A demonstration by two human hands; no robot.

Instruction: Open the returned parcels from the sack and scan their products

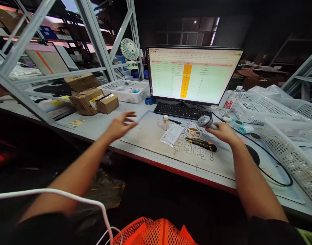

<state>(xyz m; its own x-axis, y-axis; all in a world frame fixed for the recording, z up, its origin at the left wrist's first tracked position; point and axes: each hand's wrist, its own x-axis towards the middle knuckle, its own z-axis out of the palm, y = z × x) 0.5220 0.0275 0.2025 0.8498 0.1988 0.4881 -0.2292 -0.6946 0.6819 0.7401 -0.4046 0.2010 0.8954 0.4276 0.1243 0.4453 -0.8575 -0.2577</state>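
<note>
My right hand (223, 132) is wrapped round the handle of a grey barcode scanner (205, 121), its head pointing left over the desk mat (143, 132). Held in the air above the mat's left part, my left hand (121, 125) has its fingers apart and nothing in it. Between the hands stand a small bottle (166, 123) with a pale cap and, just in front, a flat clear packet (172, 134) with a white label. A black pen (174, 121) lies behind the packet. To its right rests a yellow and black utility knife (201, 144).
A monitor (194, 76) showing a spreadsheet stands behind a black keyboard (181, 110). Cardboard boxes (108, 103) and a white basket (125, 92) sit at the left, near a metal rack. More white baskets (293, 153), a water bottle (232, 98) and the scanner's cable (269, 154) occupy the right.
</note>
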